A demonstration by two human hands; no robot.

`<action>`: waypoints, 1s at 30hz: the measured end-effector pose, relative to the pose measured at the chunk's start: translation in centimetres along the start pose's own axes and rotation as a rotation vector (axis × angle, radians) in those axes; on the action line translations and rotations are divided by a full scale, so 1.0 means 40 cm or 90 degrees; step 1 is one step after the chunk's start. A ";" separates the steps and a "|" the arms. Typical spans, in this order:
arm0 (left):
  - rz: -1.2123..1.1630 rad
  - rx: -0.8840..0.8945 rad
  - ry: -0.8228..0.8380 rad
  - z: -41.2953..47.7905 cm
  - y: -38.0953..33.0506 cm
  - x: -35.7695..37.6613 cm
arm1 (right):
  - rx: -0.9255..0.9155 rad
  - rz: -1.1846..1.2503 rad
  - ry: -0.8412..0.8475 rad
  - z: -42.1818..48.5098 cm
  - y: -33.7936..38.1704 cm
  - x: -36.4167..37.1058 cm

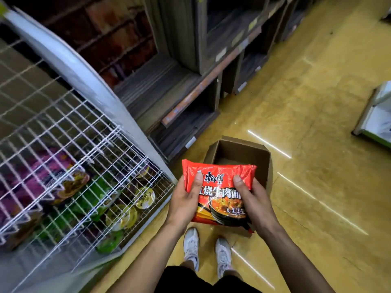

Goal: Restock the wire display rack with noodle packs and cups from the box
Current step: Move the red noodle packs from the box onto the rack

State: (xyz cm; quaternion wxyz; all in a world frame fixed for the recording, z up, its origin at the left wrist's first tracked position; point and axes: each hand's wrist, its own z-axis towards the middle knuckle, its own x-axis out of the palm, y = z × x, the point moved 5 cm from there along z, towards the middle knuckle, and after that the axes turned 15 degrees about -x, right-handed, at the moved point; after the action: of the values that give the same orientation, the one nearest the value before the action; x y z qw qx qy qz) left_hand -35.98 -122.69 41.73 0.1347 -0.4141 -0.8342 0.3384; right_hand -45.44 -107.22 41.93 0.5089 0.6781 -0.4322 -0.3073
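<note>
Both hands hold one shiny red crinkly plastic noodle pack (220, 193) above the brown cardboard box (241, 153) on the glossy yellow floor (317, 123). The left hand (186, 199) grips its left edge, thumb on top. The right hand (251, 199) grips its right side. The white wire display rack (69, 144) stands left, its green and purple packs blurry behind the wires.

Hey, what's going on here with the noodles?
A person stands over an open box on the floor, holding a red noodle pack with left hand and right hand gripping its sides. What shows of the box's inside looks empty. The wire rack to the left holds cups and packs.
</note>
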 end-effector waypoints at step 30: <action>-0.252 0.154 -0.302 -0.298 -0.029 -0.395 | -0.165 -0.088 0.441 -0.045 0.247 0.478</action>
State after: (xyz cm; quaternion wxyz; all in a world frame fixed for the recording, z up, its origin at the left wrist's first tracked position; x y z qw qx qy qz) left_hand -20.84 -130.13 52.15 0.0477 -0.1345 -0.8605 0.4891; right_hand -38.22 -124.70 52.34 0.6847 0.6993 -0.1448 -0.1457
